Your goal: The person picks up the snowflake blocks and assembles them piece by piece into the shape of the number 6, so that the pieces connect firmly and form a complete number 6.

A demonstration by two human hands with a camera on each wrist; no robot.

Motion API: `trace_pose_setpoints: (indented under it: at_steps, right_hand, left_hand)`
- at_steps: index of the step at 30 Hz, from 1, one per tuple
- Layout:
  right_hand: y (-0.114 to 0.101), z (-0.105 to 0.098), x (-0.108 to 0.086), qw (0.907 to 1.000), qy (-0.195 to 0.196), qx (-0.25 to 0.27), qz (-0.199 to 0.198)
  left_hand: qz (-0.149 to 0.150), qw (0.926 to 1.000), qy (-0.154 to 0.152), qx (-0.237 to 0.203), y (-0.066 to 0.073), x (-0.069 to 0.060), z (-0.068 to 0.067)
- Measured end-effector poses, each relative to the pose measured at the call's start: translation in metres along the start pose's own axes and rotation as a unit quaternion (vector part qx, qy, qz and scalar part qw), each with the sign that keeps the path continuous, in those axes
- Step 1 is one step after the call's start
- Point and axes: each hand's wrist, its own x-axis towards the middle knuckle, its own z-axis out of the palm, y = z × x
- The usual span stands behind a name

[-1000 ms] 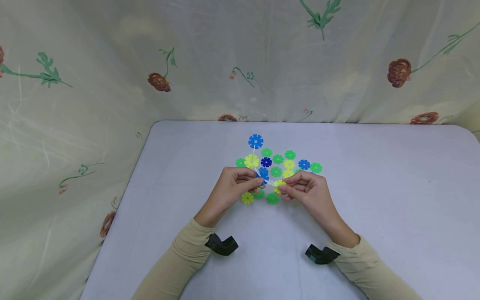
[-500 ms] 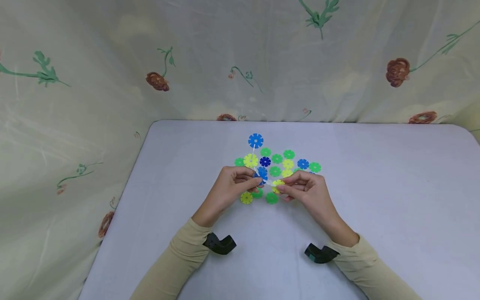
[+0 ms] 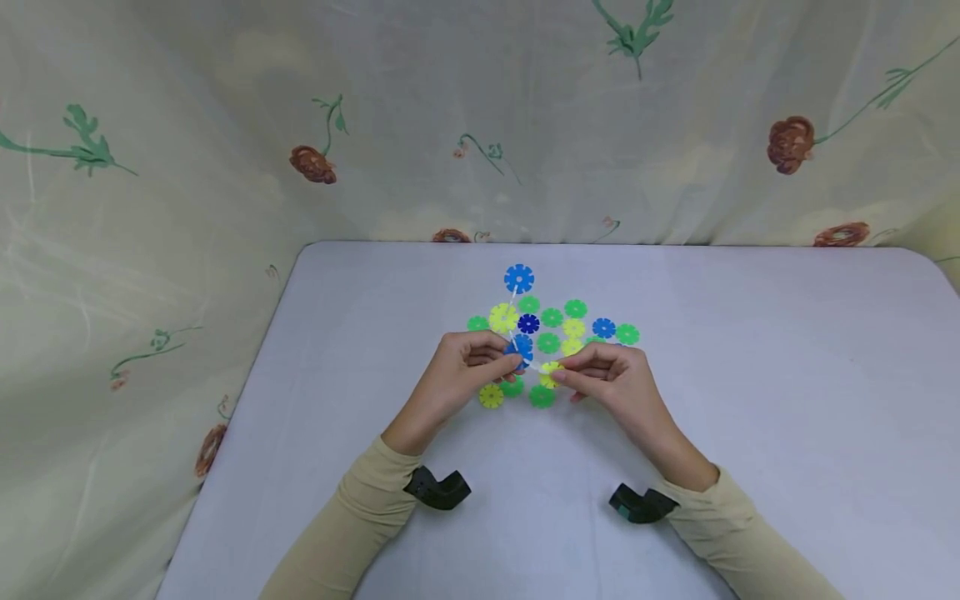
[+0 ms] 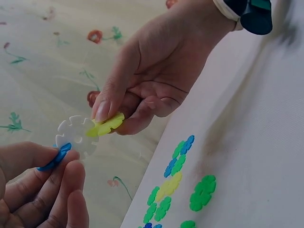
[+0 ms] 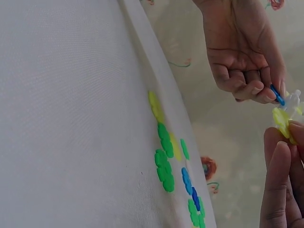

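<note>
A chain of notched plastic discs hangs between my hands. My left hand (image 3: pixel 476 363) pinches a blue disc (image 3: pixel 522 347) of that chain between thumb and fingers. Opposite it, my right hand (image 3: pixel 606 377) pinches a yellow disc (image 3: pixel 550 374). Between the two, a white translucent disc (image 4: pixel 77 135) is slotted into the yellow one and touches the blue one in the left wrist view. Beyond the left fingers, the chain runs on through a larger-looking yellow disc (image 3: pixel 503 317) to a blue end disc (image 3: pixel 518 279), joined by white discs seen edge-on.
Loose discs lie on the white table (image 3: pixel 750 375) under and behind the hands: several green discs (image 3: pixel 548 342), a dark blue disc (image 3: pixel 528 323), a blue disc (image 3: pixel 603 327) and a few yellow discs (image 3: pixel 491 396). A flowered curtain (image 3: pixel 405 117) hangs behind the table.
The chain's far end, with the blue end disc, has swung slightly right relative to the table discs. Both hands keep the same grips; the whole view has drifted a little.
</note>
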Motion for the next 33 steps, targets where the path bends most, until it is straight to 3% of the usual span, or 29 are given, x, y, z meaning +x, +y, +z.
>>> trace_pose_setpoints:
  at_steps: [17, 26, 33]
  right_hand:
    - [-0.0014, -0.0005, 0.0004, 0.9973, -0.059, -0.023, 0.037]
    - [-0.0016, 0.0000, 0.0004, 0.9983, -0.045, -0.021, 0.031]
    - [-0.0007, -0.0008, 0.0000, 0.9993, -0.028, -0.008, 0.023]
  left_hand:
    - [-0.005, 0.9999, 0.004, 0.008, 0.0011, 0.0012, 0.0023]
    - [-0.012, 0.9999, 0.010, 0.000, -0.0011, 0.0018, 0.0034]
    - [-0.030, 0.9993, -0.016, 0.014, -0.0032, 0.0009, 0.0076]
